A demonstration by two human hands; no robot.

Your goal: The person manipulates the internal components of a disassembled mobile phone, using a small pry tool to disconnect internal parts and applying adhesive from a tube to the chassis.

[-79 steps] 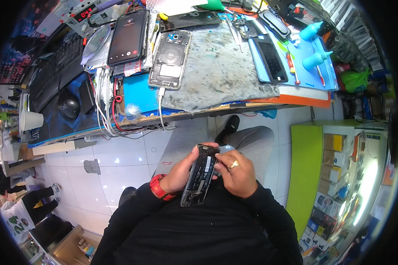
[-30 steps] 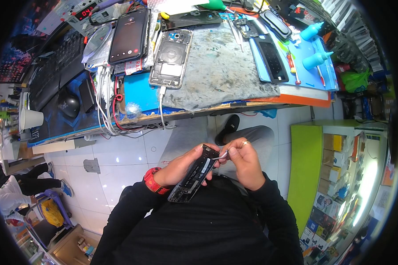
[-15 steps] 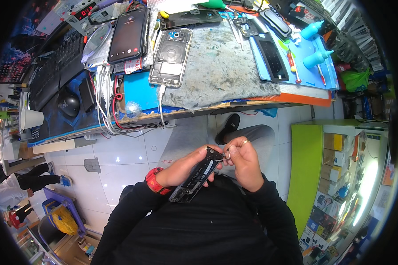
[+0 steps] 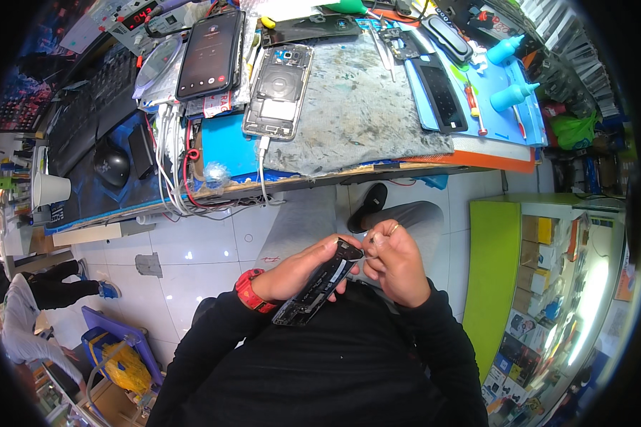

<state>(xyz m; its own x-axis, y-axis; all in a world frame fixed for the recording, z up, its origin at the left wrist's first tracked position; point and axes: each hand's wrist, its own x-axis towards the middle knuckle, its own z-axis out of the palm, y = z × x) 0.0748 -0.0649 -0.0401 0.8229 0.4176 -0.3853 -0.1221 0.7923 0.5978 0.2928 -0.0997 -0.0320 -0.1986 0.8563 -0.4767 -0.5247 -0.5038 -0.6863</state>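
Over my lap, my left hand (image 4: 289, 276) is wrapped round an opened black phone (image 4: 319, 286), which tilts with its upper end toward the bench. Its inner parts and a pale strip along its length show. Beside that upper end, my right hand (image 4: 400, 269) is closed in a pinch, with a ring on one finger. A tiny dark bit seems to show at its fingertips, too small to name. On the bench, another phone (image 4: 280, 89) lies with its back off and a white cable (image 4: 262, 160) at its lower end.
The bench carries a grey stained mat (image 4: 363, 114), a lit phone (image 4: 211, 57) on a stack, a black phone panel (image 4: 438, 96), a screwdriver (image 4: 475, 110), blue bottles (image 4: 514, 96) and a mouse (image 4: 111, 168). A green-sided display case (image 4: 493, 270) stands right. A person (image 4: 32, 320) is at far left.
My right hand has turned a little and its fingers have curled in more at the phone's upper end. My left hand holds the phone nearly still. The person at left has shifted.
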